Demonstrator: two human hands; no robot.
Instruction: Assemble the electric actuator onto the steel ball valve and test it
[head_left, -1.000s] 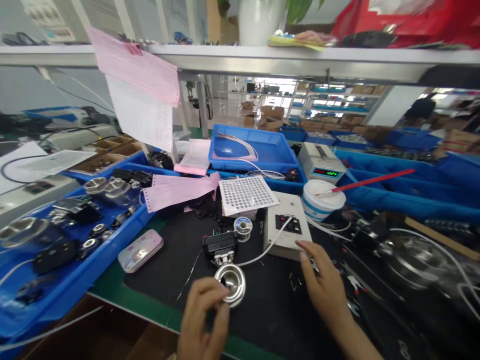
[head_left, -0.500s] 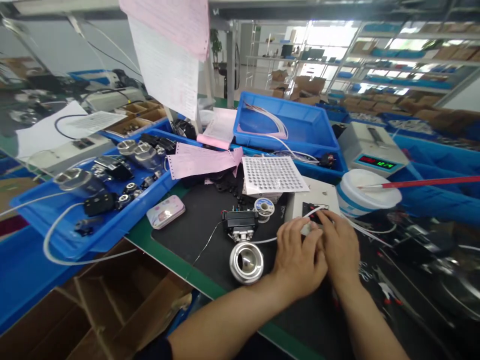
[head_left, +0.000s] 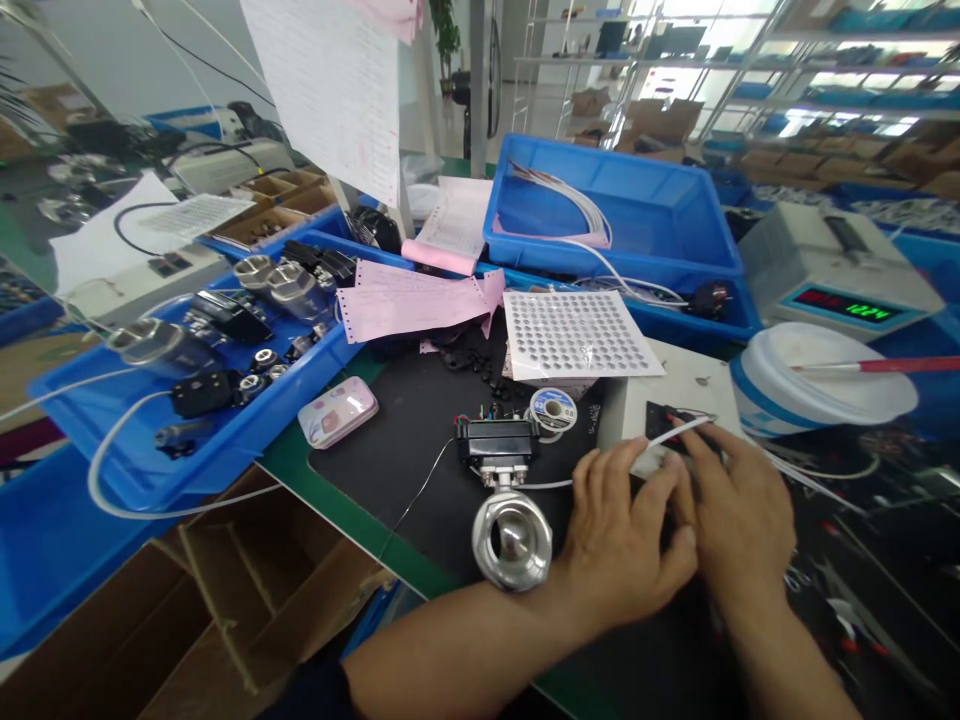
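A white cable [head_left: 671,431] runs from the black actuator [head_left: 498,442] of a steel ball valve [head_left: 513,540], passes under my left hand [head_left: 626,535] and comes out toward a black terminal panel [head_left: 660,418] on a light grey box [head_left: 619,405]. My left hand is closed on the cable, its fingers curled. At the cable's end, my right hand [head_left: 742,510] has its fingertips pinched together beside the panel. The wire ends are too small to make out. Next to the actuator lies a solder spool [head_left: 553,408].
A blue tray [head_left: 187,440] of valve parts stands at left. Behind are pink slips [head_left: 416,303], a dotted label sheet [head_left: 581,335] and a blue bin [head_left: 630,190]. On the right are a white tub [head_left: 817,385] and a meter with a lit display [head_left: 847,300]. A small tin [head_left: 337,412] lies on the mat.
The view has shifted, so most bench items appear lower and nearer. Both hands stay at the panel with the cable; my right fingers have moved slightly along its end.
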